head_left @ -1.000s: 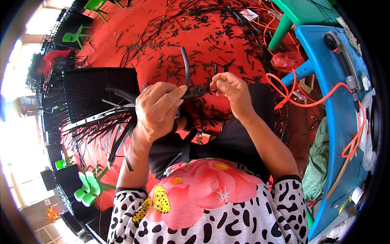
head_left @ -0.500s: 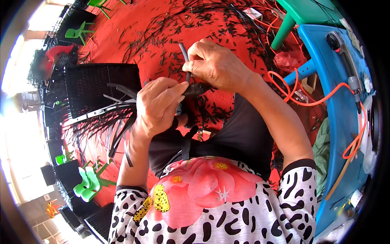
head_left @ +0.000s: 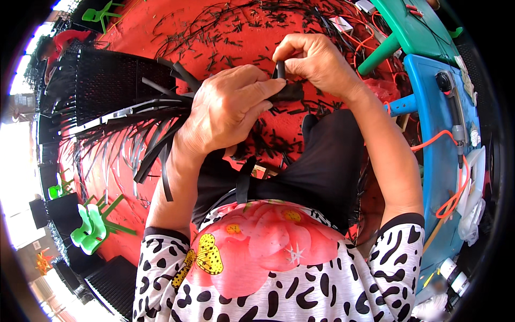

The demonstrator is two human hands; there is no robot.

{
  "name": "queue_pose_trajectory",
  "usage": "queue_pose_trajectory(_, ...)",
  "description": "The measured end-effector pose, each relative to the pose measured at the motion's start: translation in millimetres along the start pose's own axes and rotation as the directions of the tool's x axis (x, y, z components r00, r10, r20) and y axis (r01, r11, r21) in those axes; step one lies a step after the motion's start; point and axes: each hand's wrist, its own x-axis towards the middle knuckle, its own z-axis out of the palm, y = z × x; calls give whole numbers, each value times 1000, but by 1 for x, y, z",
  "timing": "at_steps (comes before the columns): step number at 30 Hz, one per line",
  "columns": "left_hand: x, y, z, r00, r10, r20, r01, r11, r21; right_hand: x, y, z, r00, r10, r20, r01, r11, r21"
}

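Over the red floor [head_left: 140,37], the left hand [head_left: 228,104] keeps its grip around a black bundle [head_left: 289,93] while the right hand [head_left: 316,65] pinches 1 dark strip [head_left: 281,70] between them, seemingly light, springy, best taken near its end.

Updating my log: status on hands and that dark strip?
Left hand pinching dark strip low. Right hand pinching it higher. Black pieces litter red floor; none seen blocking hands.

smooth, plastic-looking black strip [head_left: 280,70]; glossy blue plastic table [head_left: 432,99]; matt black cloth trousers [head_left: 333,155].
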Motion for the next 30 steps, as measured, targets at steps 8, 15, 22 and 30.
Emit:
queue_pose_trajectory(8,4,-8,-1,1000,3,-12,-2,1000,23,13,6,-5,999,10,-50,-5,995,102)
queue_pose_trajectory(15,10,-12,-2,1000,-21,-8,21,999,30,14,4,-1,981,-92,-171,96,995,16)
queue_pose_trajectory(22,12,-15,-3,1000,-8,-15,9,999,33,13,2,-2,995,-6,-96,12,998,68)
queue_pose_trajectory(30,13,-17,-1,1000,12,-26,-11,999,35,15,7,-3,993,97,-74,-80,976,202)
